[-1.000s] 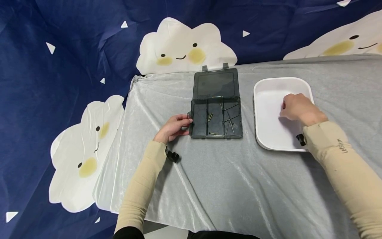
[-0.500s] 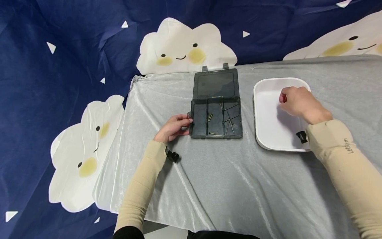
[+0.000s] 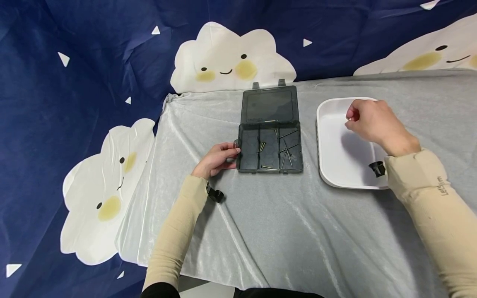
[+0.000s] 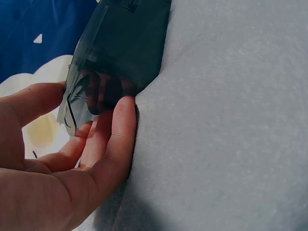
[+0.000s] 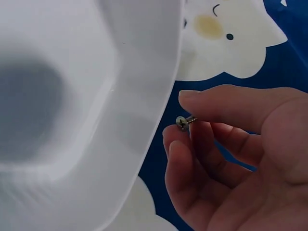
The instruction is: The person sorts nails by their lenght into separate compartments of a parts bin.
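My right hand pinches a small screw between thumb and fingers. Its cross-slotted head and part of a threaded shank show in the right wrist view. That hand is raised over the white tray. At the left side of a dark see-through compartment box, my left hand holds the edge, thumb above and fingers against the side. The box lies with its lid swung back. Several brass screws are in the middle compartment; several long, thin silver screws or nails lie in the right one.
Grey cloth covers the table, with folds at the front. A blue backdrop with clouds borders the back and left. A strip of cloth lies between box and tray. A black wrist camera juts from the right cuff.
My right hand has risen from the tray's floor and shifted slightly toward the back, its fingertips turning to show more. The left hand and the box have stayed put.
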`<action>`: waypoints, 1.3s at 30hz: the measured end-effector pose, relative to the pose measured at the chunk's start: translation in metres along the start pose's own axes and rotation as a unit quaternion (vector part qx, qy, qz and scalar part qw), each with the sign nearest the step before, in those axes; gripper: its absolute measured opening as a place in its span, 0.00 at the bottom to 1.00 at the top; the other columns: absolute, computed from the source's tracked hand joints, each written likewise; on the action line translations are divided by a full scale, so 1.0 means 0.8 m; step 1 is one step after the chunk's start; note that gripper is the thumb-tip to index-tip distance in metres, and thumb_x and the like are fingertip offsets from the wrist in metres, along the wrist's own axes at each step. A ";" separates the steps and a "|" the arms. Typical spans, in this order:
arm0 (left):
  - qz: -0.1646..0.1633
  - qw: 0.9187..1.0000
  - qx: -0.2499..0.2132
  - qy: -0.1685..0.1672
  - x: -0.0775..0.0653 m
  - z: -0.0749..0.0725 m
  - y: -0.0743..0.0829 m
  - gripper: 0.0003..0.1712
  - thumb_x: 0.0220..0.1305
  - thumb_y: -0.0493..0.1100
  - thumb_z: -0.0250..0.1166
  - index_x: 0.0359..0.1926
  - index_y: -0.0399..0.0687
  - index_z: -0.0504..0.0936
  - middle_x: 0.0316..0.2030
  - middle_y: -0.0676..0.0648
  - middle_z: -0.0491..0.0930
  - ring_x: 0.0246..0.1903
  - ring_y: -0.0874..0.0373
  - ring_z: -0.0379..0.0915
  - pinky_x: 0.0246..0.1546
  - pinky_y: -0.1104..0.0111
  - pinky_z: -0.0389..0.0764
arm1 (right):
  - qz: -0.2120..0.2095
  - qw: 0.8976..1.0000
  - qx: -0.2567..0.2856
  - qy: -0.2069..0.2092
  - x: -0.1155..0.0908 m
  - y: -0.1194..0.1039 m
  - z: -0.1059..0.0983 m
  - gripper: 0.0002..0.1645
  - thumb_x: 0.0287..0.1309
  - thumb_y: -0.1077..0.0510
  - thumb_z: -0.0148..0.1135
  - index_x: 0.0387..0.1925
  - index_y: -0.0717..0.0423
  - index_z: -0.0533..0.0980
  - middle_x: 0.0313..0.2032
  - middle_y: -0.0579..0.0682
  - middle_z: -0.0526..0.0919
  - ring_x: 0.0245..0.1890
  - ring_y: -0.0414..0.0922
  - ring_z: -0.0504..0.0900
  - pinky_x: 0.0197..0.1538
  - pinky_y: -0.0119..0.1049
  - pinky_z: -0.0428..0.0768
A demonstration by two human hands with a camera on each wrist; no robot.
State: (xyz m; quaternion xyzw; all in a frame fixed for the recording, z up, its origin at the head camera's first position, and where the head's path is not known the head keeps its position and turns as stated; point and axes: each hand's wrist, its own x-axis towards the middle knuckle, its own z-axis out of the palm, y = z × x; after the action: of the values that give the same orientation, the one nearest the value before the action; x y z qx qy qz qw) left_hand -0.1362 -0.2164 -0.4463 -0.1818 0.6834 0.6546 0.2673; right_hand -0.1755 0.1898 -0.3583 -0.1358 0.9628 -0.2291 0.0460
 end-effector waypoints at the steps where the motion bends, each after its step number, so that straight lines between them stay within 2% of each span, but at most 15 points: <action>1: 0.000 1.000 0.000 0.000 0.000 0.000 0.000 0.20 0.66 0.40 0.63 0.57 0.39 0.74 0.42 0.47 0.77 0.40 0.60 0.75 0.28 0.71 0.84 | -0.002 1.000 0.002 0.004 -0.001 -0.002 -0.001 0.05 0.53 0.62 0.58 0.34 0.59 0.75 0.30 0.55 0.79 0.32 0.52 0.73 0.35 0.41 0.66; 7: 0.000 1.000 -0.001 -0.002 0.001 0.001 0.000 0.20 0.66 0.40 0.63 0.56 0.39 0.73 0.42 0.48 0.77 0.39 0.60 0.75 0.28 0.71 0.84 | -0.019 0.999 0.011 0.028 -0.004 -0.016 -0.007 0.06 0.53 0.62 0.59 0.34 0.59 0.76 0.29 0.54 0.81 0.31 0.51 0.74 0.35 0.40 0.67; 12: 0.001 1.000 0.002 -0.002 0.001 0.001 0.000 0.20 0.66 0.40 0.62 0.57 0.39 0.73 0.42 0.48 0.76 0.39 0.60 0.75 0.28 0.71 0.84 | -0.028 0.999 0.021 0.033 -0.007 -0.032 -0.011 0.06 0.54 0.61 0.62 0.35 0.59 0.78 0.29 0.53 0.83 0.28 0.47 0.76 0.35 0.37 0.66; 17: 0.000 1.000 0.002 -0.001 0.001 0.000 0.000 0.21 0.66 0.40 0.62 0.58 0.39 0.73 0.42 0.48 0.77 0.40 0.60 0.75 0.28 0.71 0.84 | -0.034 0.998 0.029 0.040 -0.006 -0.048 -0.011 0.05 0.53 0.60 0.63 0.33 0.57 0.79 0.28 0.52 0.85 0.27 0.46 0.77 0.35 0.38 0.66; 22: 0.001 1.000 0.001 -0.002 0.001 0.000 0.000 0.21 0.66 0.40 0.62 0.58 0.39 0.73 0.42 0.48 0.77 0.40 0.60 0.75 0.28 0.71 0.84 | -0.052 0.997 0.031 0.054 -0.005 -0.063 -0.006 0.04 0.50 0.62 0.62 0.30 0.55 0.80 0.28 0.52 0.85 0.29 0.49 0.78 0.35 0.40 0.67; 30: 0.002 1.000 0.001 -0.003 0.000 0.000 0.000 0.21 0.66 0.40 0.62 0.58 0.39 0.73 0.42 0.48 0.76 0.40 0.60 0.75 0.28 0.71 0.84 | -0.095 0.993 0.049 0.042 -0.003 -0.090 0.006 0.01 0.52 0.63 0.63 0.29 0.56 0.79 0.29 0.53 0.85 0.29 0.48 0.79 0.35 0.40 0.69; 39: 0.004 1.000 0.000 -0.004 0.000 0.000 0.000 0.20 0.66 0.39 0.62 0.57 0.38 0.73 0.42 0.48 0.77 0.40 0.60 0.75 0.29 0.70 0.84 | -0.097 0.992 0.072 0.037 -0.003 -0.119 0.026 0.03 0.51 0.64 0.65 0.30 0.56 0.79 0.30 0.52 0.84 0.31 0.48 0.79 0.37 0.40 0.72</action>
State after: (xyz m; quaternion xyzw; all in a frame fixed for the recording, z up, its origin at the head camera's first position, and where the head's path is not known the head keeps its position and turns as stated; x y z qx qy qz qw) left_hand -0.1362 -0.2165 -0.4459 -0.1762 0.6829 0.6567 0.2671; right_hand -0.1474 0.0997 -0.3335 -0.2165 0.9270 -0.3062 -0.0023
